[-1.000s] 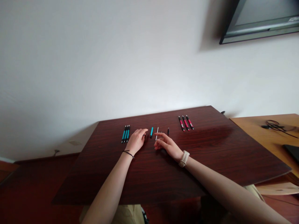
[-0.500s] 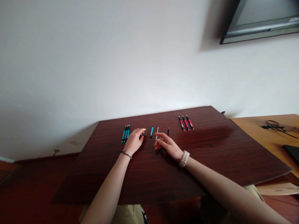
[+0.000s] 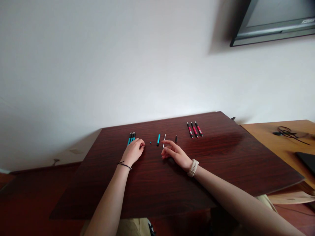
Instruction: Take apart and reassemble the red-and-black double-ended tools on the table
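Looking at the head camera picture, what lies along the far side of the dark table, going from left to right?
Blue pens → left hand → tiny black part → blue barrel → thin white refill → black cap → red pens.

Soft, even daylight; faint shadows, edges bowed, slight blur

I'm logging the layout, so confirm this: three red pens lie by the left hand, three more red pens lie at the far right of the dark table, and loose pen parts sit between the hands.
One detail is wrong. The head view shows the pens by the left hand are teal, not red. The red pens do lie at the far right of the dark table, and loose pen parts sit between the hands.
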`<act>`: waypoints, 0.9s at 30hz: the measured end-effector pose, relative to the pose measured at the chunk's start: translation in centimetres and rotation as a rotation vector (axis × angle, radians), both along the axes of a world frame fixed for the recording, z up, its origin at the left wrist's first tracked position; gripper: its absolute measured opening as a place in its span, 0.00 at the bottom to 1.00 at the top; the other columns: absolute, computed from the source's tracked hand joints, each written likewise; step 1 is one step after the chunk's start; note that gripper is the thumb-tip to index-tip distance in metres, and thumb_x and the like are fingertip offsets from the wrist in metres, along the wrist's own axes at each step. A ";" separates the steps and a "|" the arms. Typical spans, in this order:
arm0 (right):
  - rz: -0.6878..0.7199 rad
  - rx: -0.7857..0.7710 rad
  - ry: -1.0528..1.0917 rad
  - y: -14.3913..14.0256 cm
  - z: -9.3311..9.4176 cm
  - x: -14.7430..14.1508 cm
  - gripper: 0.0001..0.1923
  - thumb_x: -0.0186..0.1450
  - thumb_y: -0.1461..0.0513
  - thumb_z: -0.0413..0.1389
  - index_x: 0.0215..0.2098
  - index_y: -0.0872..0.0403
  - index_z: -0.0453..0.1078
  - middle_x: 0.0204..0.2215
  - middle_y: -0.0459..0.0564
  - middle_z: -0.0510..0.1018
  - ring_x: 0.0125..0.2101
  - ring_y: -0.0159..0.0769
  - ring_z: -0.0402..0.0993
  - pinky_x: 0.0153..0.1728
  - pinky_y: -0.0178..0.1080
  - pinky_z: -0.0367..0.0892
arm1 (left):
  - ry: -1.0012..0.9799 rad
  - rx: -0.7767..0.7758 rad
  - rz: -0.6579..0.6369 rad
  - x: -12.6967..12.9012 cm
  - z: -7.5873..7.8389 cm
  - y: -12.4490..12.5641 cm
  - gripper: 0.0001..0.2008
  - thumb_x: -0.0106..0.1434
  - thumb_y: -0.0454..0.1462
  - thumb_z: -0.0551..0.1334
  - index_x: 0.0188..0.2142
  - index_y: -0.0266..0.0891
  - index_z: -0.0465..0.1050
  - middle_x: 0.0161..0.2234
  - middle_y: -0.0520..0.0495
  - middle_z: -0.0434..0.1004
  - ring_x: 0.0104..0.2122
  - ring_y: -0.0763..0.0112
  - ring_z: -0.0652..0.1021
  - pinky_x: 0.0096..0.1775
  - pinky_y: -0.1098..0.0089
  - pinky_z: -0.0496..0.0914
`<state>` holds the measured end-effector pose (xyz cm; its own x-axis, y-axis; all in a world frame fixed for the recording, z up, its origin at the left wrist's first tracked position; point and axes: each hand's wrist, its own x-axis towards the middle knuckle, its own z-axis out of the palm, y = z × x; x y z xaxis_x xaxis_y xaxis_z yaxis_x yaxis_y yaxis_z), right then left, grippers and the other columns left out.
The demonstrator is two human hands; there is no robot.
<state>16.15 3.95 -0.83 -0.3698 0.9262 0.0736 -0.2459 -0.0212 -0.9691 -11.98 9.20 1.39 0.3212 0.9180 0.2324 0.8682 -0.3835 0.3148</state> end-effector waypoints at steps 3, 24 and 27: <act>0.003 0.001 0.007 0.1 -0.2 0.0 0.28 0.72 0.48 0.61 0.63 0.52 0.66 0.36 0.49 0.82 0.34 0.37 0.82 0.39 0.41 0.74 | 0.011 0.027 -0.014 0.1 -0.1 0.1 0.06 0.69 0.31 0.60 0.37 0.43 0.72 0.39 0.47 0.76 0.38 0.62 0.78 0.45 0.64 0.72; 0.007 0.002 0.002 -0.1 0.2 0.1 0.28 0.71 0.49 0.62 0.63 0.51 0.66 0.36 0.49 0.82 0.34 0.37 0.81 0.40 0.42 0.74 | 0.048 0.109 -0.053 0.7 -1.3 0.3 0.06 0.72 0.31 0.60 0.36 0.41 0.71 0.40 0.42 0.73 0.43 0.57 0.76 0.51 0.56 0.72; 0.010 0.003 0.005 -0.2 0.2 0.1 0.28 0.71 0.48 0.62 0.63 0.51 0.66 0.36 0.48 0.81 0.35 0.37 0.81 0.39 0.42 0.75 | 0.088 0.145 -0.034 0.8 -1.5 0.3 0.06 0.72 0.32 0.59 0.36 0.40 0.71 0.39 0.41 0.73 0.42 0.56 0.75 0.50 0.56 0.72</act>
<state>16.26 3.79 -0.65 -0.3788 0.9222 0.0781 -0.2502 -0.0208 -0.9680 -11.15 9.49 -0.10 0.3767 0.8649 0.3316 0.8755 -0.4494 0.1776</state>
